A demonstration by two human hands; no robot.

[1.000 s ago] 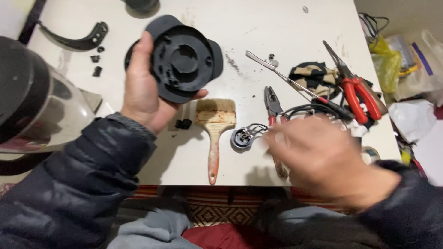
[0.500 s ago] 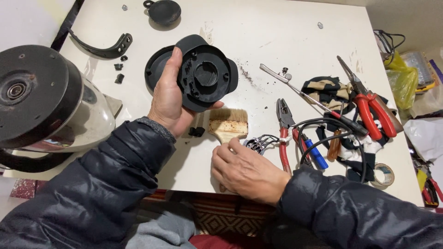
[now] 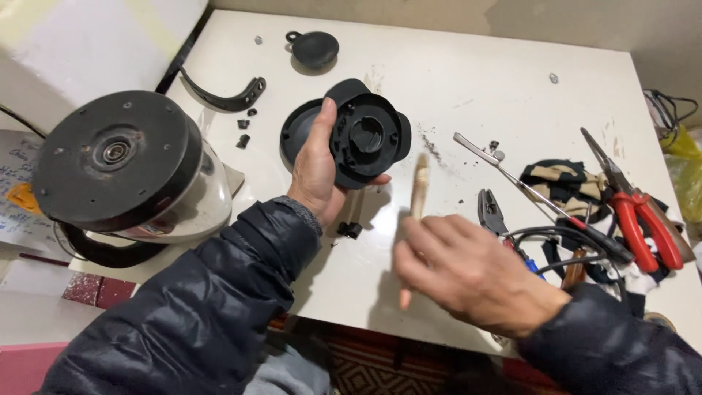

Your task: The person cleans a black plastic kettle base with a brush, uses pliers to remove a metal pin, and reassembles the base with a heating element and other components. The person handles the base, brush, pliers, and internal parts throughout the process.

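My left hand point(image 3: 314, 172) grips a round black plastic base part point(image 3: 368, 136) by its edge and holds it upright above the white table point(image 3: 453, 80), its ribbed inner side facing me. My right hand point(image 3: 468, 272) is shut on the wooden handle of a paintbrush point(image 3: 417, 187). The brush is off the table and seen edge-on, bristles pointing up, just right of the black part. Some of its handle is hidden in my fist.
An upturned glass kettle point(image 3: 124, 168) with a black bottom stands at the left. A curved black handle piece point(image 3: 223, 96), a round black lid point(image 3: 314, 49) and small black bits point(image 3: 349, 229) lie about. Red-handled pliers point(image 3: 647, 219), a screwdriver point(image 3: 526, 190), cloth point(image 3: 559, 179) and wires crowd the right.
My right hand reached down to the paintbrush lying on the table, closed on its handle and lifted it toward the black part. My left hand kept holding the part.
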